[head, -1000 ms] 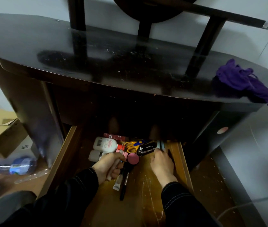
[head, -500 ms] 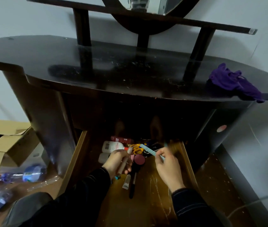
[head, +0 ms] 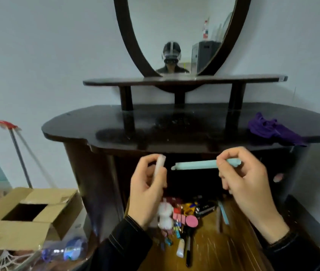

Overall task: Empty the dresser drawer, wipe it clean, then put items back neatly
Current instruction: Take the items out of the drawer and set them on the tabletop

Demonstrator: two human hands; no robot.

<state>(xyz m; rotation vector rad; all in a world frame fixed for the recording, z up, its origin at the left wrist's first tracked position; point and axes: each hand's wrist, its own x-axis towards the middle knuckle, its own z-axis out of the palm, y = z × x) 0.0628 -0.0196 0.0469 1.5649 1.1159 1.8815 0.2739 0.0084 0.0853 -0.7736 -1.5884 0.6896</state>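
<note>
The right hand (head: 247, 184) has its grip pinched on one end of a slim pale-blue plastic stick (head: 196, 165). Thumb and curled fingers close round it, so the stick lies level and points toward the other hand. The left hand (head: 147, 190) has its grip wrapped round a slim pale-pink tube (head: 160, 166), held upright with its top end showing above the fingers. Both things hang in front of the table's edge, well above the drawer. One item per hand reads as a way of clearing two things in a single trip.

Below the hands, the open wooden drawer (head: 223, 251) holds the rest of the contents:
- white plastic bottles (head: 165, 214)
- a round pink compact (head: 191, 221)
- yellow-handled scissors (head: 189, 208)
- a black case (head: 205, 208)
- a black pen (head: 188, 251)
- a small white tube (head: 180, 250)
- a second pale-blue stick (head: 223, 214) along the right wall

They crowd toward the back, and the scratched front floor shows bare. I judge the emptying to be at an early stage, and wiping cannot begin until this pile is out.

The dark glossy table (head: 174, 124) carries a crumpled purple cloth (head: 272, 130) at its right end. It is probably the wiping cloth, parked where it will not get buried. The stretch of table nearest the hands looks like the natural place to set things down. An open cardboard box (head: 28, 212) stands on the floor to the left.
</note>
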